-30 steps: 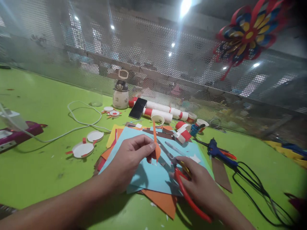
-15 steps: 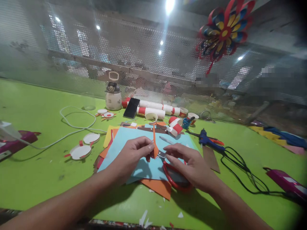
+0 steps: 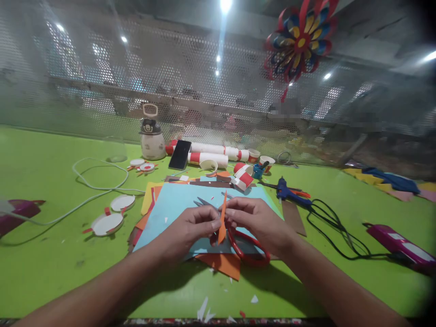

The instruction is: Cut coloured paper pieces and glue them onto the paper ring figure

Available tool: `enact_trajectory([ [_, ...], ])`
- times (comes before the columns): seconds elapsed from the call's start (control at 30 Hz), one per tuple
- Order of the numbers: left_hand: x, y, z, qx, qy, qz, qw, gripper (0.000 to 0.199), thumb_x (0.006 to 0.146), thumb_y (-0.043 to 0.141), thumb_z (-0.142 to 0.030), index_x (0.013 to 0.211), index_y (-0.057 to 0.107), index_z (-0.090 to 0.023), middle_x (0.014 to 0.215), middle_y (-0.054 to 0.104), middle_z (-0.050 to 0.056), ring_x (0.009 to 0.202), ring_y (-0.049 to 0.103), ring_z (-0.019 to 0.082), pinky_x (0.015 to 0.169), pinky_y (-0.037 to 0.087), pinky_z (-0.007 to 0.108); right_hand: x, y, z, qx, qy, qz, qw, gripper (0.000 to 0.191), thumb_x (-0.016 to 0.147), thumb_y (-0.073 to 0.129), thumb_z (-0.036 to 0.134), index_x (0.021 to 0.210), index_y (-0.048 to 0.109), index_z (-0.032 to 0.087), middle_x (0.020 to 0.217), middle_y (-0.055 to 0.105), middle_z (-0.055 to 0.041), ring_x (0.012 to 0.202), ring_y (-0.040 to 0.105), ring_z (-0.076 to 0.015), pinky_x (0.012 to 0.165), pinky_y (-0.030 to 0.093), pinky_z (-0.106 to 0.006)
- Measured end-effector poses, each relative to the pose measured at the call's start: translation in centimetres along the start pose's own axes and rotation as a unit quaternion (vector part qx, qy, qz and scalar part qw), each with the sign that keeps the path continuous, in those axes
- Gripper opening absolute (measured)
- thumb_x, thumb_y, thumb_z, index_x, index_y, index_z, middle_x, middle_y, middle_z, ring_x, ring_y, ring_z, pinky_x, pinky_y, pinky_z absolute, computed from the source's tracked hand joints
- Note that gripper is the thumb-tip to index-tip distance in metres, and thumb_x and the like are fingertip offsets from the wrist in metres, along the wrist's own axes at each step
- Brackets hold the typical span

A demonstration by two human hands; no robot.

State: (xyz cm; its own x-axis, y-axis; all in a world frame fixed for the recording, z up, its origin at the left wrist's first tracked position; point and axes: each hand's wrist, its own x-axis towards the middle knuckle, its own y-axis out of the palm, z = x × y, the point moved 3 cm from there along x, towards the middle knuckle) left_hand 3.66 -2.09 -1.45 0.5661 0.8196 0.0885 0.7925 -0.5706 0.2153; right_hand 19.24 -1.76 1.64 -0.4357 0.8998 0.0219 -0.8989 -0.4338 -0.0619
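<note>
In the head view, the person's left hand [image 3: 195, 229] and right hand [image 3: 260, 225] meet, fingertips closed on an orange paper strip [image 3: 222, 222] above light-blue paper [image 3: 163, 213]. Red-handled scissors [image 3: 250, 254] hang at the right hand, their blades pointing far and left; a glue gun [image 3: 289, 193] lies on the right.

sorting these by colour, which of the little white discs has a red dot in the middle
The right-hand disc of the far pair, nearest the phone; the other three have plain white middles.
</note>
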Motion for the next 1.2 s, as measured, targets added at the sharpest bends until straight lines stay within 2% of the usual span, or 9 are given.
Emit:
enact_trajectory([
  [0.1, -0.2, 0.0, 0.0, -0.006, -0.009, 0.002, 1.000, 0.017, 0.081, 0.065, -0.030, 0.071, 0.061, -0.016, 0.068, 0.056, 0.001, 0.067, 0.049, 0.014, 0.070, 0.039, 0.027, -0.1, 0.1, -0.6, 0.062, 0.011, 0.012, 0.998, 0.012, 0.081, 0.067, 0.026, 0.083, 0.066, 0.014, 0.072, 0.059, 0.0008, 0.063, 0.053, -0.0094, 0.061, 0.042, -0.025],
  [0.27, -0.4, 0.5, 0.3, -0.052, -0.038, 0.026, 0.998, 0.009, 0.081, 0.064, -0.022, 0.076, 0.066, -0.015, 0.072, 0.062, 0.004, 0.071, 0.055, 0.015, 0.076, 0.041, 0.030, -0.3, 0.3, -0.7, 0.109, 0.013, 0.037, 0.993, 0.007, 0.079, 0.069, 0.020, 0.079, 0.065, 0.013, 0.071, 0.060, 0.0008, 0.059, 0.053, -0.0080, 0.060, 0.042, -0.023],
  [0.4, -0.4, 1.3, 0.7, -0.146, -0.103, 0.049, 0.983, 0.023, 0.088, 0.053, -0.031, 0.082, 0.066, -0.013, 0.076, 0.067, 0.009, 0.067, 0.061, 0.016, 0.069, 0.046, 0.030, -0.5, 0.5, -0.6, 0.160, 0.019, 0.062, 0.985, 0.009, 0.082, 0.066, 0.024, 0.084, 0.065, 0.015, 0.068, 0.062, 0.0005, 0.054, 0.060, -0.0112, 0.057, 0.045, -0.026],
  [0.5, -0.2, 1.6, 0.8, -0.172, -0.124, 0.058, 0.975, 0.034, 0.092, 0.045, -0.035, 0.087, 0.066, -0.009, 0.076, 0.068, 0.012, 0.063, 0.063, 0.018, 0.064, 0.049, 0.031, -0.4, 0.2, -0.9, 0.182, 0.006, 0.063, 0.981, 0.011, 0.079, 0.070, 0.024, 0.086, 0.067, 0.015, 0.071, 0.065, -0.0008, 0.058, 0.062, -0.0113, 0.060, 0.048, -0.026],
  [0.63, -0.2, 1.4, 1.0, -0.177, -0.119, 0.058, 0.975, 0.031, 0.092, 0.046, -0.031, 0.083, 0.065, -0.008, 0.066, 0.064, 0.009, 0.058, 0.062, 0.015, 0.061, 0.048, 0.028, -0.2, -0.5, -1.4, 0.171, -0.005, 0.035, 0.985, 0.015, 0.072, 0.077, 0.023, 0.082, 0.069, 0.015, 0.067, 0.063, -0.0003, 0.060, 0.058, -0.0104, 0.057, 0.046, -0.023],
  [0.8, -0.3, 1.3, 1.2, -0.189, -0.123, 0.052, 0.973, 0.021, 0.090, 0.049, -0.024, 0.078, 0.060, -0.011, 0.062, 0.061, 0.006, 0.058, 0.059, 0.014, 0.060, 0.047, 0.026, -0.1, -1.0, -1.7, 0.146, -0.040, 0.033, 0.988, 0.009, 0.071, 0.077, 0.017, 0.077, 0.071, 0.017, 0.077, 0.062, 0.0003, 0.066, 0.057, -0.0090, 0.059, 0.045, -0.020],
  [0.97, -0.2, 1.6, 1.0, -0.192, -0.121, 0.042, 0.973, 0.029, 0.094, 0.042, -0.033, 0.084, 0.060, -0.012, 0.061, 0.059, 0.005, 0.060, 0.060, 0.016, 0.058, 0.047, 0.027, -0.2, -1.2, -1.6, 0.102, -0.083, 0.051, 0.990, 0.006, 0.076, 0.073, 0.015, 0.081, 0.073, 0.018, 0.083, 0.060, -0.0013, 0.075, 0.058, -0.0114, 0.068, 0.046, -0.024],
  [1.1, -0.2, 1.3, 0.9, -0.188, -0.133, 0.031, 0.973, 0.010, 0.087, 0.056, -0.023, 0.087, 0.059, -0.013, 0.067, 0.060, 0.004, 0.065, 0.060, 0.014, 0.064, 0.047, 0.026, -0.6, -1.4, -1.2, 0.026, -0.117, 0.057, 0.991, 0.013, 0.075, 0.072, 0.010, 0.083, 0.073, 0.020, 0.087, 0.058, -0.0024, 0.078, 0.056, -0.0128, 0.071, 0.045, -0.026],
  [1.2, -0.2, 0.9, 0.6, -0.176, -0.118, 0.030, 0.977, 0.006, 0.083, 0.061, -0.017, 0.086, 0.060, -0.012, 0.072, 0.063, 0.005, 0.069, 0.061, 0.013, 0.068, 0.048, 0.026, -0.9, -1.4, -0.9, -0.012, -0.142, 0.071, 0.987, 0.020, 0.073, 0.072, 0.006, 0.085, 0.074, 0.021, 0.089, 0.058, -0.0031, 0.082, 0.056, -0.0147, 0.075, 0.045, -0.029],
])
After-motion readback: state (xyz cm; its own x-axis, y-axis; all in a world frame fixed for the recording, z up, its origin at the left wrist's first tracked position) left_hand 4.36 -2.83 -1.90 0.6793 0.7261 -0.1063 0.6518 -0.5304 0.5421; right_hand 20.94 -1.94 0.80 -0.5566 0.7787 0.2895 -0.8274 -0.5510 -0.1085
